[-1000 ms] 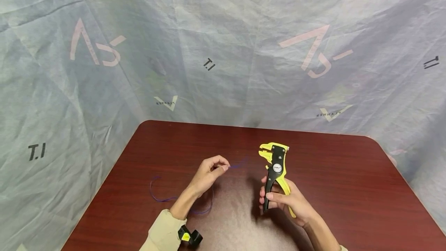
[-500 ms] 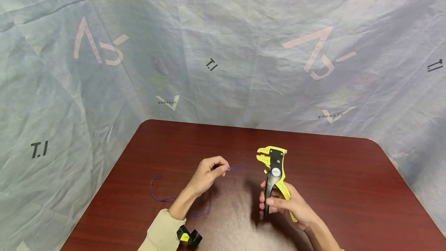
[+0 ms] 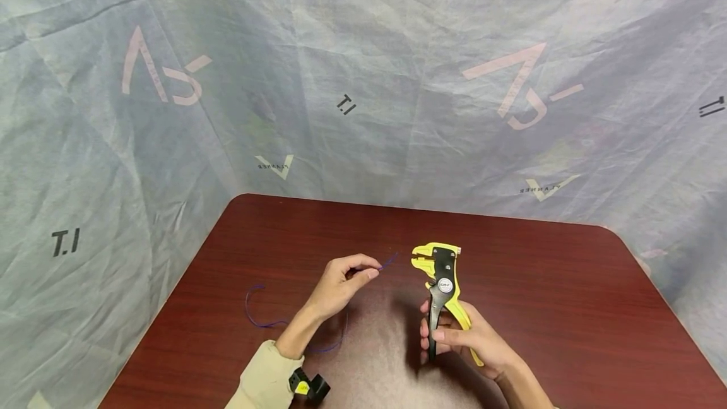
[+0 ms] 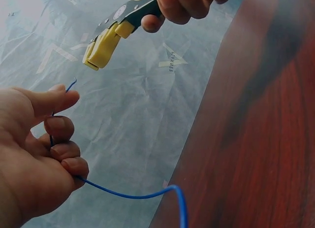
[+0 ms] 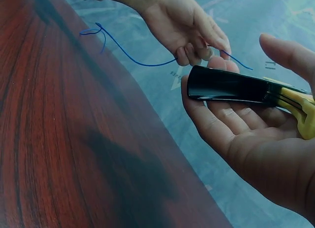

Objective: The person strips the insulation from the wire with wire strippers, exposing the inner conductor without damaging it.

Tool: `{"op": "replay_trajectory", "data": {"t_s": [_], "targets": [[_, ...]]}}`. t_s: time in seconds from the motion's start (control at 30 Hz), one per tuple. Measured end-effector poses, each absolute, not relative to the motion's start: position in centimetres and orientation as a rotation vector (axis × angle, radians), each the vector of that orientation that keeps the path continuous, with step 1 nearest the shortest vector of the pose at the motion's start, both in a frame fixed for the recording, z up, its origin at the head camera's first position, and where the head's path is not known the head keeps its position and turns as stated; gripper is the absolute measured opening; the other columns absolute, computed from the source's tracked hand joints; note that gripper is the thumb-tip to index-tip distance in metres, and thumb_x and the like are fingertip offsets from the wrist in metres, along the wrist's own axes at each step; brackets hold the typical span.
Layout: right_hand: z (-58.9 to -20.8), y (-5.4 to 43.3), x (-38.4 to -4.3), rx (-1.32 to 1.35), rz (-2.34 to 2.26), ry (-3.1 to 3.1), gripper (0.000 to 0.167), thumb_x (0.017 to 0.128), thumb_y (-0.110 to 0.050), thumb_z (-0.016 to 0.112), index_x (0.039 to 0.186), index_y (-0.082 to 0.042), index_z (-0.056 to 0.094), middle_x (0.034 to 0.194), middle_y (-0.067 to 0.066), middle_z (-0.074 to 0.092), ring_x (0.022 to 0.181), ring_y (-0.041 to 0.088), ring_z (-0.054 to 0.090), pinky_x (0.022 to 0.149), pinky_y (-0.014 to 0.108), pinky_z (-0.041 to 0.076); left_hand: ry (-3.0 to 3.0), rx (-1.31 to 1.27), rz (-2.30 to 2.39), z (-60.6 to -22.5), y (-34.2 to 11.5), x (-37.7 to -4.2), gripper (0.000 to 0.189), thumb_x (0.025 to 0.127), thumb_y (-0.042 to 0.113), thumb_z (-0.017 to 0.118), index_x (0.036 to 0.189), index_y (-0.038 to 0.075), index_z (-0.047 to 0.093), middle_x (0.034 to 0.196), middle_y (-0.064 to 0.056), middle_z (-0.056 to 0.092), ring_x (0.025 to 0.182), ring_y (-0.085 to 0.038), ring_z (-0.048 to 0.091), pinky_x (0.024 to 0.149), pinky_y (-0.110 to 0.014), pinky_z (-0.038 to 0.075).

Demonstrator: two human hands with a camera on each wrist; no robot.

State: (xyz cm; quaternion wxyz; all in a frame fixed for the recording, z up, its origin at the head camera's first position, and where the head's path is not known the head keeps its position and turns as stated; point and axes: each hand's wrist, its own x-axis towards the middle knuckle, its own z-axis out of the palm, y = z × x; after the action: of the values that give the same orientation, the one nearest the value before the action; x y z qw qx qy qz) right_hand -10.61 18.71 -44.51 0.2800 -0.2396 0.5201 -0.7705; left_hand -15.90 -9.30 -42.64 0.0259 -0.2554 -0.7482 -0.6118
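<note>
Pale grey sheeting (image 3: 386, 125) behind a red-brown table (image 3: 568, 308)

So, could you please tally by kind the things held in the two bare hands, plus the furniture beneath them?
Thin, flexible blue wire: 1, in the left hand
Yellow-and-black plier-shaped tool: 1, in the right hand
Reddish-brown wood-grain table: 1
Total: 3

A person's left hand (image 3: 335, 286) and right hand (image 3: 474, 336) are bare. A pale beige sleeve (image 3: 264, 374) covers the left forearm; at its cuff sits a small, blocky black device (image 3: 319, 389) with a bright yellow patch (image 3: 303, 387).
</note>
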Motion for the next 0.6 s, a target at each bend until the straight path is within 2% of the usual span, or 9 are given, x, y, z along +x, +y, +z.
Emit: {"op": "replay_trajectory", "data": {"t_s": [0.13,0.2,0.37,0.6], "targets": [[-44.61,18.67,-10.61,-0.661,-2.06,1.343,0.037,0.095,0.011,0.045,0.129,-0.002,0.052,0.103,0.003,0.07,0.093,0.016,0.071,0.081,0.036,0.06,-2.3,-0.797,-1.86,-42.62,-9.24,-15.81,0.017,0.096,0.006,0.063,0.105,-0.004,0.073,0.1,-0.021,0.073,0.079,0.003,0.055,0.07,-0.019,0.048],[-44.69,18.69,-10.65,-0.665,-2.053,1.324,0.037,0.095,0.01,0.045,0.13,-0.002,0.051,0.103,0.003,0.07,0.093,0.016,0.072,0.081,0.037,0.06,-2.292,-0.806,-1.833,-42.57,-9.24,-15.77,0.016,0.096,0.006,0.063,0.103,-0.004,0.073,0.1,-0.021,0.073,0.083,0.003,0.057,0.073,-0.02,0.05],[-44.8,18.64,-10.7,-0.688,-2.056,1.262,0.038,0.095,0.011,0.043,0.13,-0.001,0.051,0.105,0.003,0.071,0.094,0.017,0.072,0.081,0.04,0.061,-2.278,-0.816,-1.76,-42.4,-9.19,-15.76,0.012,0.097,0.005,0.061,0.094,0.003,0.072,0.089,-0.016,0.068,0.077,-0.001,0.052,0.068,-0.021,0.047],[-44.67,18.47,-10.68,-0.702,-2.06,1.21,0.038,0.095,0.011,0.043,0.13,0.0,0.051,0.106,0.004,0.071,0.094,0.018,0.072,0.082,0.044,0.061,-2.27,-0.8,-1.803,-42.02,-9.31,-15.5,0.012,0.096,0.001,0.058,0.089,0.001,0.068,0.084,-0.018,0.062,0.068,0.0,0.044,0.063,-0.018,0.04]]}}
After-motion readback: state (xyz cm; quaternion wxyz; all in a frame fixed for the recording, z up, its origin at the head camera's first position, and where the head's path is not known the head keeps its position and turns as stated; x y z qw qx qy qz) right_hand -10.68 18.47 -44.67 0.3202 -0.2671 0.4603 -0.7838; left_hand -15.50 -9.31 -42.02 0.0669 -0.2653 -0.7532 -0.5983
